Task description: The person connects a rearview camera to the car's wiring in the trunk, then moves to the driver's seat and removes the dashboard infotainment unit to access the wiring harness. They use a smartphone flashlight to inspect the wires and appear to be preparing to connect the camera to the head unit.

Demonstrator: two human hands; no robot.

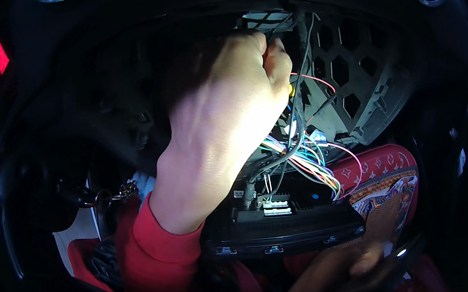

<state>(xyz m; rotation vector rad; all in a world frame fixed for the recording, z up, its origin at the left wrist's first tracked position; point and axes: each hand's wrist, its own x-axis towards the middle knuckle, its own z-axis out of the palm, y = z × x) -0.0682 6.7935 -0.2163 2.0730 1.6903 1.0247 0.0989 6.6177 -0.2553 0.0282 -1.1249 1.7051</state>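
Note:
My left hand (223,101), in a red sleeve, reaches into an opening in a dark panel. Its fingers are curled and closed, and the thumb lies along the index finger. What they pinch, if anything, is hidden behind the hand. Beside the thumb hangs a bundle of thin coloured wires (311,163) with a thicker black cable (301,129). They run down to a black car head unit (284,229), which has white connectors (277,208) on its upper side. Low on the right, my right hand (362,261) is dim and blurred, next to a dark device with a bright light (401,252).
A grey plastic frame with hexagonal holes (341,70) borders the opening on the right. A red patterned bag (383,166) lies right of the head unit. Keys on a ring (126,191) hang at the left. A red light (0,56) glows at the upper left.

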